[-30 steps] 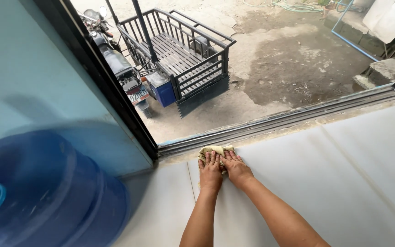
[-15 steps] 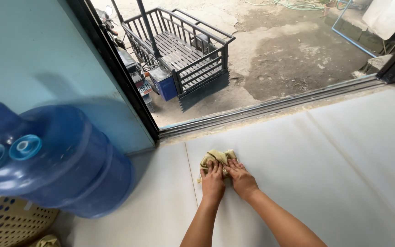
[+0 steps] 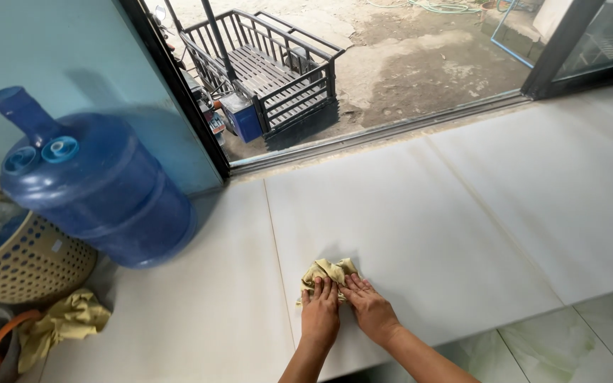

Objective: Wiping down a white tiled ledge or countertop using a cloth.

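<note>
Down on the pale tiled floor (image 3: pixel 420 213), the person has both hands pressed on a crumpled yellowish cloth (image 3: pixel 329 271), which lies on a large cream tile just right of a grout line, near the bottom middle of the view. The left hand (image 3: pixel 320 313) lies flat with its fingers stretched forward over the near edge of the cloth, palm down, open rather than clenched. The right hand (image 3: pixel 369 306) sits just beside it, touching it or nearly so, also spread and palm down, its fingertips on the cloth's right side; neither hand is bunched into a fist, and both seem to press the cloth against the tile rather than pinch it. Both forearms come up from the bottom edge and meet at the cloth. Off to the left, well apart from the hands, a big blue water jug (image 3: pixel 97 191) lies tilted on its side with its neck pointing up and left, resting against a woven tan laundry basket (image 3: pixel 26 259). In front of the basket a second yellow rag (image 3: pixel 65 323) lies rumpled on the floor. Beyond the tiles runs a metal door track (image 3: pixel 384 131) along an open sliding doorway with a dark frame (image 3: pixel 179 92), and outside on the rough concrete stands a dark metal cart (image 3: pixel 271 67) with slatted sides. A light blue wall (image 3: pixel 51 50) rises behind the jug.
</note>
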